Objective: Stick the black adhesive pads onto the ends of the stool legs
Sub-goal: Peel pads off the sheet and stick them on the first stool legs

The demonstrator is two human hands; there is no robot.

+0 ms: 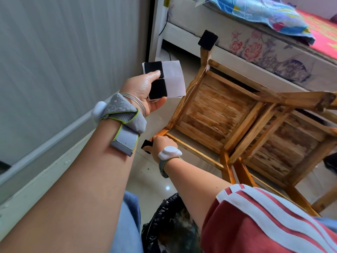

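Note:
Two wooden stools lie tipped over, undersides facing me; the nearer stool (209, 106) has a black pad (207, 40) stuck on its upper leg end. My left hand (144, 92) is raised and holds a white backing sheet (173, 79) with two black adhesive pads (157, 88) still on it, thumb pressed on the upper pad. My right hand (161, 145) is lower down, closed around the end of the stool's near leg, where a black pad (145, 144) shows at my fingertips.
The second stool (284, 143) lies against the first on the right. A bed with a flowered mattress (264, 46) runs behind them. A black-lined bin (169, 225) sits between my knees. A grey wall panel (63, 61) fills the left.

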